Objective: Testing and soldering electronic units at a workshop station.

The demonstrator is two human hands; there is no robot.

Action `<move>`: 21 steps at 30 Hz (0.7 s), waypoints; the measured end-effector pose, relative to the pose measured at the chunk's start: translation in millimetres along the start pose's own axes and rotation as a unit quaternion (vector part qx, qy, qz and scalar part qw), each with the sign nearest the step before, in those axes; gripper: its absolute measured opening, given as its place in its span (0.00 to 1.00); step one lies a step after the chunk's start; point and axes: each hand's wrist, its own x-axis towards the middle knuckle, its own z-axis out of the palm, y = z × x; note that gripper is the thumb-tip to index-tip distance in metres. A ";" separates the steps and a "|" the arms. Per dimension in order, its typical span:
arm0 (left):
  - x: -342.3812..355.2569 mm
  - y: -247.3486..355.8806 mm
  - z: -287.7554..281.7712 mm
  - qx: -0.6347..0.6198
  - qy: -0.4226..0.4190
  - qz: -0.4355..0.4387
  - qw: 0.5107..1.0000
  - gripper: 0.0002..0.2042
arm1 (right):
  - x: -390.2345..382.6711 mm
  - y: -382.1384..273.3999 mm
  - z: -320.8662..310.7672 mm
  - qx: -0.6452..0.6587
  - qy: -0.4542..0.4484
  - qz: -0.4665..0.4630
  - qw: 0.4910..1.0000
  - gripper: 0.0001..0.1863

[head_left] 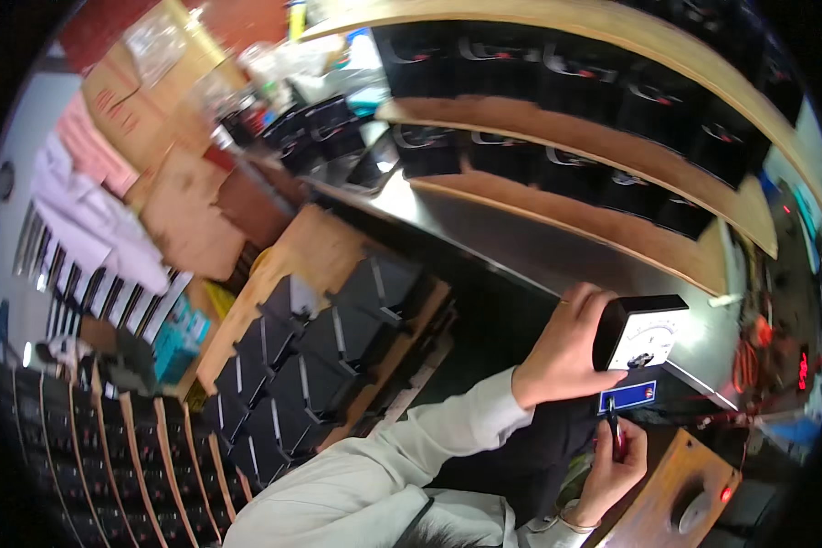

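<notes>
Two hands are at work near the right end of a grey metal tabletop [511, 237]. The left hand [568, 352] pinches one black square-cased meter with a white dial face [648, 336] between thumb and fingers, holding it up in front of the tabletop's near right corner. Below it, the right hand [615, 468] has its fingers curled around one slim red-and-black tool [618, 441], its dark tip upward. That tip overlaps one blue rectangular plate with a pale border [632, 395]; whether they touch, I cannot tell.

Along the tabletop's far edge stands a pale wooden rack [557, 215] with two clearly seen rows of black cases, five countable in each: an upper row [584, 78] and a lower row [571, 169]. Near the tabletop's far left corner sit more black cases, blurred.

To the left, black box-shaped housings [306, 388] overlap on one light wooden board [310, 242], too closely to count exactly. Beyond lie one lilac cloth [96, 219] and a brown cardboard box [146, 100]. At lower right is one brown wooden box [653, 498] with one round grey disc [694, 513] and one red light [726, 494].
</notes>
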 end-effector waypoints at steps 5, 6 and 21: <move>-36.4 -2.1 -214.7 0.314 0.069 -0.023 0.947 0.38 | -81.2 -2.6 111.1 0.079 -0.046 -0.002 0.996 0.10; -40.1 5.8 -250.4 0.349 0.091 -0.020 0.932 0.39 | -86.5 5.3 111.2 0.058 -0.053 -0.006 0.997 0.10; -49.3 -133.7 -534.1 0.659 -0.232 -0.094 0.710 0.06 | -84.2 75.0 95.5 0.022 -0.019 0.088 0.996 0.05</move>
